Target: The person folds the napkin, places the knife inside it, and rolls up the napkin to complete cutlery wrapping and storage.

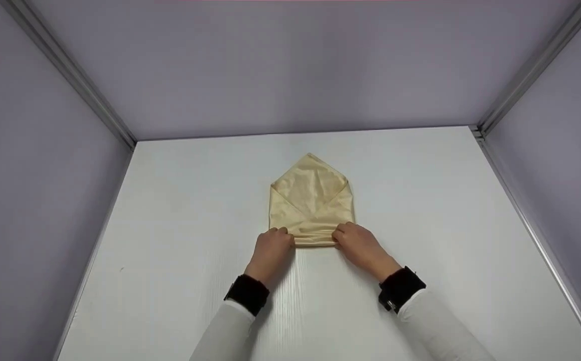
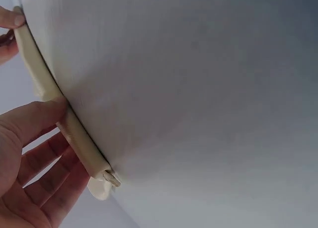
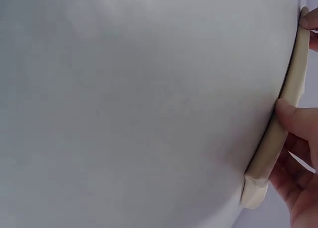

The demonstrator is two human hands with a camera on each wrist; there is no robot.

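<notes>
Soft even light, faint shadows, wrist views blurred close-up

The folded satin cloth napkin [image 1: 312, 200] is pale gold with a soft sheen and no print. The smooth tabletop [image 1: 180, 225] is plain white. The enclosure walls [image 1: 290, 65] are lavender-grey. White sleeves [image 1: 441, 331] end in black wrist straps [image 1: 400, 288].

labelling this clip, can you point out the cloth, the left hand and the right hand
cloth [image 1: 311, 193]: head view, on the middle of its folded top flap
left hand [image 1: 269, 249]: head view, on the back of the hand
right hand [image 1: 360, 245]: head view, on the back of the hand
</notes>
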